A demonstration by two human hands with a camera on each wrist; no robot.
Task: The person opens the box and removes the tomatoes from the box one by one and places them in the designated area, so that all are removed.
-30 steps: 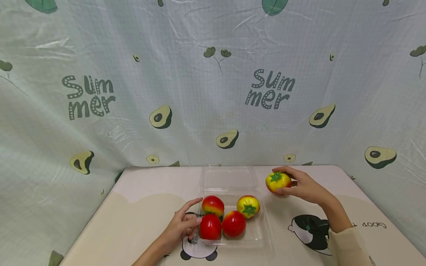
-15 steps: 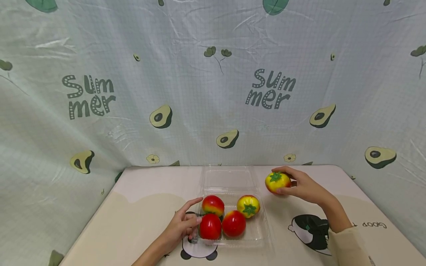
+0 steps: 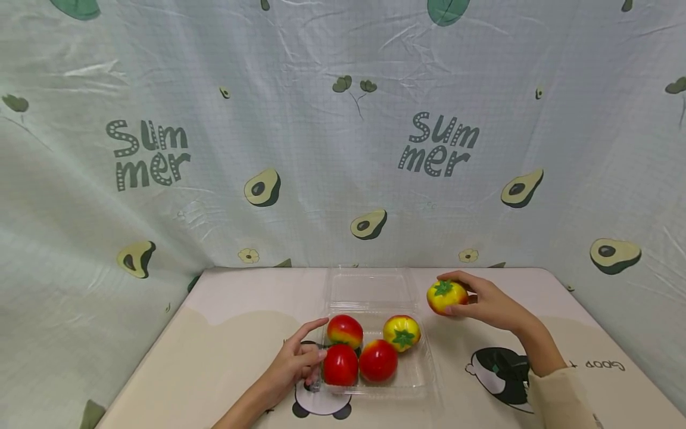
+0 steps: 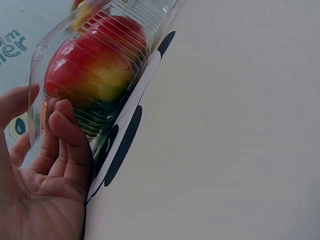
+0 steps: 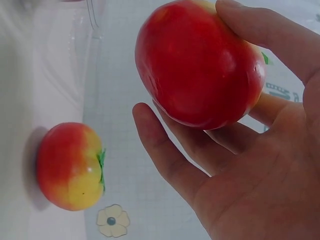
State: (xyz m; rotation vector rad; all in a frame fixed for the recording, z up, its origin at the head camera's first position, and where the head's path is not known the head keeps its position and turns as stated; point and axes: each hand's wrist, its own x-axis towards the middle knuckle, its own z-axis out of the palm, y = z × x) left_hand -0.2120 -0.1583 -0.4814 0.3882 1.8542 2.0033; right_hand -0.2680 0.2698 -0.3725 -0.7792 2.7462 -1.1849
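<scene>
The right hand holds 1 red-and-yellow fruit, its thumb and fingers set around opposite sides, green calyx upward, right of the open lid. The left hand grips the left edge of the clear container, fingers bent beside its wall. Inside are 3 fruits showing mainly red and 1 yellow-topped fruit toward the back right. In the right wrist view, 1 further fruit rests on the table, apart from that hand.
</scene>
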